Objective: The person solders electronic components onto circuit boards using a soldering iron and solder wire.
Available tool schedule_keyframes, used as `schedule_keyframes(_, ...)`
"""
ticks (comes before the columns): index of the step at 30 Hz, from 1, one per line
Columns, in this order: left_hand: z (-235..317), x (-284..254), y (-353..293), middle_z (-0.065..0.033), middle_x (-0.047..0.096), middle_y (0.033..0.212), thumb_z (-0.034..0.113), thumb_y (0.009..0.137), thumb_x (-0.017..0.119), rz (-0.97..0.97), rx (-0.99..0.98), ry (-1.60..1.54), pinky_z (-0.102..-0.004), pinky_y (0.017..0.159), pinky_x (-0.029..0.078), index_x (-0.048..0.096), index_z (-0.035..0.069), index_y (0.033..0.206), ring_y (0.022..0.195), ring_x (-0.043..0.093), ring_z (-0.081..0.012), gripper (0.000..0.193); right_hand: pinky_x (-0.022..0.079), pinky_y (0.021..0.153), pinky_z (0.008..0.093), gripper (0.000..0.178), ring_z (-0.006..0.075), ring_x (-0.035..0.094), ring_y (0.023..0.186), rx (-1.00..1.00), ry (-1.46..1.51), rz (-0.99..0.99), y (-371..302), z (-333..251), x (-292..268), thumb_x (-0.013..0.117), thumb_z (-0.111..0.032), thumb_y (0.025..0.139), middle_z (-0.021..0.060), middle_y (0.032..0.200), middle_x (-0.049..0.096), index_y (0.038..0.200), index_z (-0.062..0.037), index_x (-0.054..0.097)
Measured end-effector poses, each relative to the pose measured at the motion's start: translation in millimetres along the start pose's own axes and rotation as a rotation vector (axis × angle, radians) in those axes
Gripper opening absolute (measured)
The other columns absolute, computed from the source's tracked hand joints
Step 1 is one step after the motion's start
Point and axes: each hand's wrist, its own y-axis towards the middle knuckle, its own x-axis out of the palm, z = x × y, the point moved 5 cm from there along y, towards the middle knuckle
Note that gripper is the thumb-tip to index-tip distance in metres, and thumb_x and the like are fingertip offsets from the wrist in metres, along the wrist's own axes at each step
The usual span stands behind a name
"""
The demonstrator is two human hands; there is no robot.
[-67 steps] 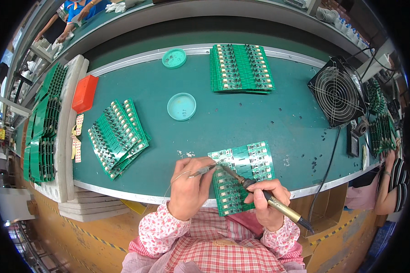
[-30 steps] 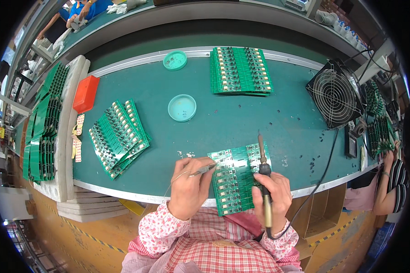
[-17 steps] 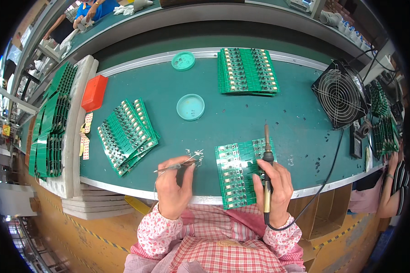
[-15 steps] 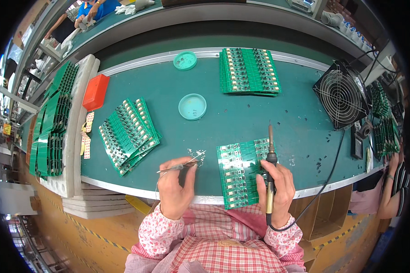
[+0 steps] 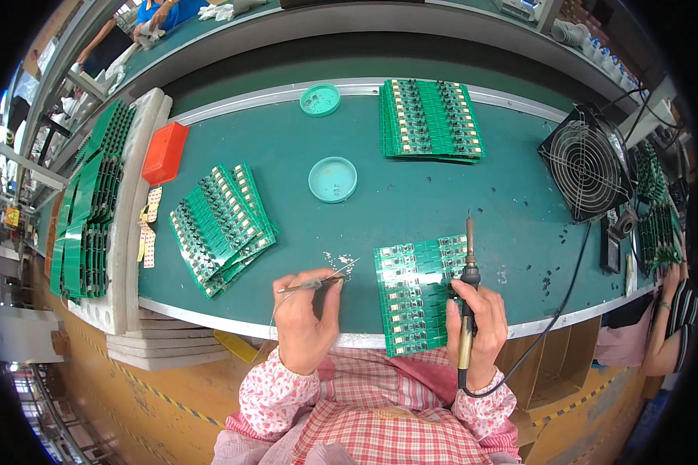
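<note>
Well, with the circuit board (image 5: pixel 402 298) as the hub of a clock and twelve at the far side, the board was a glossy green near-rectangle carrying rows of small components. At half past nine, green panels (image 5: pixel 85 198) stood packed beside chalky white foam (image 5: pixel 124 263); at ten came a smooth red plastic box (image 5: pixel 164 153) and a fanned pile of boards (image 5: pixel 223 229), bristling with parts. Toward eleven sat a shallow, round turquoise dish (image 5: pixel 333 180), at twelve a squarer stack of boards (image 5: pixel 432 120), and at two a boxy black fan (image 5: pixel 588 167) with a ringed wire grille. The green bench top (image 5: pixel 310 232) ended nearest the body in pale metal edging (image 5: pixel 357 340), which the board overlapped; a band of its surface ran between the fanned pile and the board, with white bits (image 5: pixel 349 263) at ten and black chips (image 5: pixel 547 285) at three. At nine, the left hand (image 5: pixel 306 318) was curled, thumb and fingers pinching a slender tweezer-like tool (image 5: pixel 309 285), a thin wire (image 5: pixel 273 319) alongside. At four, the right hand (image 5: pixel 479 318) gripped a soldering iron (image 5: pixel 471 273), its tip pointing to twelve; whether that hand touched the board could not be told.
</note>
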Motion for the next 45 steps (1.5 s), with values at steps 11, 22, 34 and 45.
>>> schedule_keyframes(11, 3.8, 0.7, 1.5, -0.0091, 0.070, 0.098, 0.001, 0.087, 0.069, 0.009, 0.032, 0.037, -0.0385, 0.086, 0.045, 0.068, 0.002, 0.097, 0.091, 0.060, -0.0290, 0.010, 0.050, 0.077, 0.0404, 0.035, 0.0316, 0.064, 0.084, -0.012, -0.010, 0.006, 0.2, -0.3, 0.2, 0.074, 0.001, 0.077, 0.0153, 0.093, 0.062, 0.111, -0.0054, 0.071)
schedule_keyframes(22, 10.0, 3.1, 4.8, -0.0090, 0.071, 0.098, -0.001, 0.086, 0.068, 0.003, 0.070, 0.016, -0.0376, 0.086, 0.045, 0.068, 0.002, 0.095, 0.088, 0.062, -0.0291, 0.009, 0.050, 0.078, 0.0404, 0.037, 0.0313, 0.064, 0.085, -0.028, -0.013, 0.039, -0.6, -1.2, -1.4, 0.074, 0.002, 0.076, 0.0137, 0.091, 0.062, 0.112, -0.0057, 0.071)
schedule_keyframes(34, 26.6, 28.4, 13.0, -0.0100, 0.071, 0.099, -0.003, 0.084, 0.070, -0.121, 0.161, -0.157, -0.0366, 0.080, 0.050, 0.069, 0.002, 0.097, 0.090, 0.065, -0.0298, 0.015, 0.050, 0.077, 0.0404, 0.038, 0.0302, 0.063, 0.083, -0.028, 0.002, 0.060, -3.2, 1.6, -3.4, 0.075, 0.002, 0.075, 0.0129, 0.089, 0.060, 0.112, -0.0062, 0.071)
schedule_keyframes(45, 29.1, 30.2, 13.5, -0.0095, 0.071, 0.099, -0.004, 0.083, 0.071, -0.120, 0.205, -0.118, -0.0368, 0.082, 0.048, 0.067, 0.004, 0.100, 0.087, 0.065, -0.0290, 0.019, 0.050, 0.077, 0.0406, 0.039, 0.0298, 0.063, 0.083, -0.030, 0.021, 0.048, -2.5, 1.1, -4.4, 0.075, 0.002, 0.075, 0.0122, 0.090, 0.060, 0.112, -0.0063, 0.071)
